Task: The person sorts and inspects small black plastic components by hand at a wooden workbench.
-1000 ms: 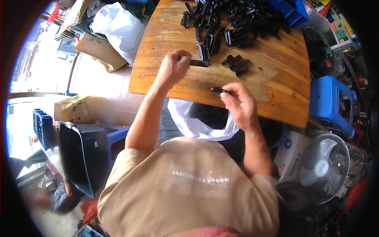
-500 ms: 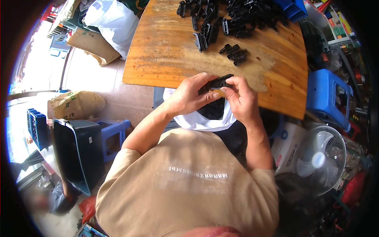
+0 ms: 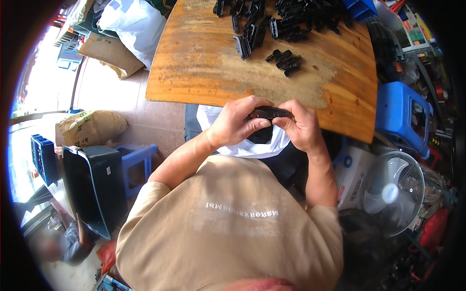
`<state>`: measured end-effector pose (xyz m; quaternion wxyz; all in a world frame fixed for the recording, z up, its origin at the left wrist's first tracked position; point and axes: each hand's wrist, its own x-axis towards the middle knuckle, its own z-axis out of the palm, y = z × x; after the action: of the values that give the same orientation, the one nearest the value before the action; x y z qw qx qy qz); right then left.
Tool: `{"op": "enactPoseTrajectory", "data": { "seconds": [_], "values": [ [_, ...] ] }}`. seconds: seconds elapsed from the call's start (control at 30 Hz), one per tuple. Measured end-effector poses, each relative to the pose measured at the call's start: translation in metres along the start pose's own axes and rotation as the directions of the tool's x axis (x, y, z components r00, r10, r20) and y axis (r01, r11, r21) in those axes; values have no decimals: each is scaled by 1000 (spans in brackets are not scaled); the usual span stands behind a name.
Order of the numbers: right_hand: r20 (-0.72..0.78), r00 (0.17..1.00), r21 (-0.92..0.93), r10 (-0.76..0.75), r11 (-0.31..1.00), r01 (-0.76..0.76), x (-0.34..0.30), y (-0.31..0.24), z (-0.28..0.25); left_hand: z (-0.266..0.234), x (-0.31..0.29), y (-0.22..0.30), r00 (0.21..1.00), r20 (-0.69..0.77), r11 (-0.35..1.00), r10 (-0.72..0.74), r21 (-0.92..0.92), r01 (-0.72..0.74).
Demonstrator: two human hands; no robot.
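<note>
A long black plastic part (image 3: 271, 112) is held between my two hands, just off the near edge of the wooden table (image 3: 204, 72). My left hand (image 3: 241, 119) grips its left end, fingers curled behind and thumb in front. At the other end my right hand (image 3: 302, 123) pinches it with thumb and fingers. Below the hands an open white bag (image 3: 272, 149) with dark contents sits at my lap. On the table lie a small group of short black cylindrical pieces (image 3: 285, 61) and, farther back, several black plastic parts (image 3: 245, 42) in a heap.
A blue bin (image 3: 360, 8) stands at the table's far right corner. Right of the table are a blue plastic stool (image 3: 403, 114) and a standing fan (image 3: 391, 193). At left are a dark green crate (image 3: 99, 186), another blue stool (image 3: 138, 162) and stuffed sacks (image 3: 92, 127).
The black part has turned to lie more level between my hands, and my right hand has come slightly lower. A yellowish bit near my thumbs no longer shows.
</note>
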<state>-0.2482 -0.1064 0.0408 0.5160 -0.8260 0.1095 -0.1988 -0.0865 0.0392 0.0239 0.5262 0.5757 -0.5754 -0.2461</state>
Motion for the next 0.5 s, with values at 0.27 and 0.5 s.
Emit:
{"op": "enactPoseTrajectory", "data": {
  "seconds": [0.27,0.5],
  "values": [
    [-56,989,-102,138,984,-144,17,7,-5,11,-8,-24,919,-128,639,-373,-753,154],
    [-291,956,-405,42,900,-163,37,53,-20,-61,58,-59,791,-295,842,-536,-257,475]
  ]
}}
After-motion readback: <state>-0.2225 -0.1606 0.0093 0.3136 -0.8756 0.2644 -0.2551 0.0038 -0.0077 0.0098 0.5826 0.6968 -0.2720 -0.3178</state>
